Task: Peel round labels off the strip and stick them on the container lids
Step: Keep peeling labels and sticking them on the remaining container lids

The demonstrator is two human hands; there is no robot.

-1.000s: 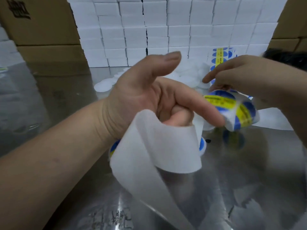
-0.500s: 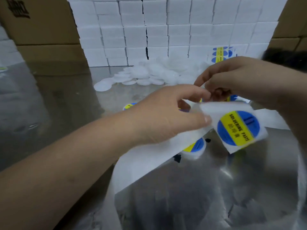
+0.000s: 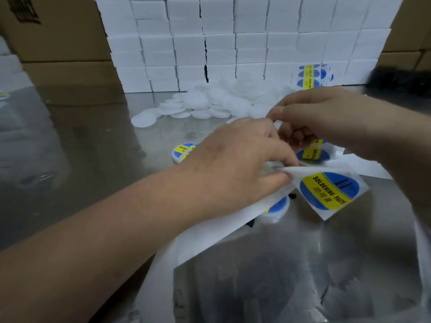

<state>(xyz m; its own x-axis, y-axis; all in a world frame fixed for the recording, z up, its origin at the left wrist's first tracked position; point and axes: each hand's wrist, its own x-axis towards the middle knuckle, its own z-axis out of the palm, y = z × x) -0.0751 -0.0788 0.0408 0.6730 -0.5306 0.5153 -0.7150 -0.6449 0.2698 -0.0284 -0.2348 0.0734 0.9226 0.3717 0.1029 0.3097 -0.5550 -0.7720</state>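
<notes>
My left hand (image 3: 242,164) pinches the white backing strip (image 3: 210,231), which trails down toward the table's near edge. At the strip's end sits a round blue and yellow label (image 3: 326,191) reading SOLDERING PASTE. My right hand (image 3: 319,117) hovers just above, fingers curled at the strip's top edge; what the fingertips hold is hidden. Labelled lids lie on the table: one at the left (image 3: 183,151), one under my right hand (image 3: 312,153), one beneath the strip (image 3: 276,209). A heap of bare white lids (image 3: 210,104) lies behind.
A wall of white boxes (image 3: 233,43) stands at the back, flanked by brown cartons (image 3: 58,31). A roll of spare labels (image 3: 311,76) leans against the boxes at the right. A white sheet (image 3: 363,167) lies under my right forearm on the shiny metal table (image 3: 93,148).
My left hand has turned palm down and come down onto the strip. The strip has flattened out, so the label at its end now faces up. My right hand has stayed near the strip's top.
</notes>
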